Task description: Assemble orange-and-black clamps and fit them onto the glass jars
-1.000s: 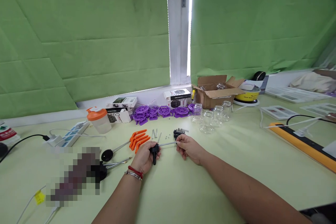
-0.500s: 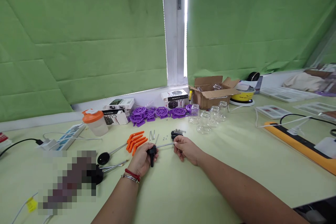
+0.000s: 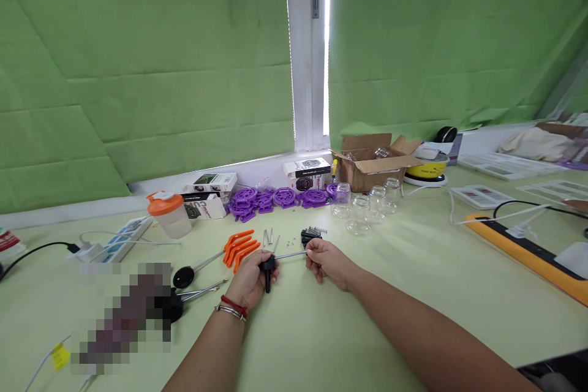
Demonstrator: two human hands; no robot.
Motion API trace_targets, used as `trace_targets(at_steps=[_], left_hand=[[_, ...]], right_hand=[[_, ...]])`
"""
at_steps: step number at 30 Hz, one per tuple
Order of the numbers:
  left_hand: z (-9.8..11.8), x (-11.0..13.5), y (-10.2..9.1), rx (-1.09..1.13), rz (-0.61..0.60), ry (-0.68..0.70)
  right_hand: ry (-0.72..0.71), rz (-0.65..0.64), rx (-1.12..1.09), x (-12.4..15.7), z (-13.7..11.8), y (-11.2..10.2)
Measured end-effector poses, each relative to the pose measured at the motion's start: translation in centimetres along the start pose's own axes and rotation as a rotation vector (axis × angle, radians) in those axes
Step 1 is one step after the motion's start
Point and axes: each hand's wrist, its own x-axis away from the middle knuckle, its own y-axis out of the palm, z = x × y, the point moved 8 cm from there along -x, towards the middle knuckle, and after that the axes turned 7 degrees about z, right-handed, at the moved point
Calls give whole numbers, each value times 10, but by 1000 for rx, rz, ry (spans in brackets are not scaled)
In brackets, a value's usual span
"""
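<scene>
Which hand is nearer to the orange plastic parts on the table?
Left. The left hand, gripping a black-handled tool, lies just below and right of the orange parts. The right hand, pinching the tool's metal shaft, is farther right.

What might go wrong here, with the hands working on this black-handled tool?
The thin metal rod is pinched only at its tip by the right hand, so it may slip or bend. The tiny screws lying loose beside the left hand could get knocked and scattered.

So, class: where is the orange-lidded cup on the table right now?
In the head view, the orange-lidded cup stands at the back left of the table, between the white power strip and the small boxes under the window.
</scene>
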Motion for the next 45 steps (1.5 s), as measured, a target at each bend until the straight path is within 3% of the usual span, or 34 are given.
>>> trace_targets(at_steps=[5, 12, 18, 23, 25, 28, 35, 45], left_hand=[[-1, -2, -1, -9, 4, 0], [-1, -2, -2, -9, 16, -8], [-4, -5, -4, -1, 4, 1], [-3, -3, -3, -8, -4, 3], [-3, -3, -4, -10, 3, 2], [-3, -4, -4, -8, 5, 1], [-2, -4, -4, -2, -3, 5], [-1, -1, -3, -18, -3, 5]], right_hand=[[-21, 18, 64, 2, -1, -4], [-61, 171, 177, 7, -24, -19], [-162, 92, 200, 8, -34, -10], [-128, 365, 193, 4, -35, -52], [-95, 414, 178, 3, -33, -64], [-92, 366, 215, 3, -30, -60], [-150, 180, 340, 9, -20, -22], [-145, 107, 336, 6, -12, -17]])
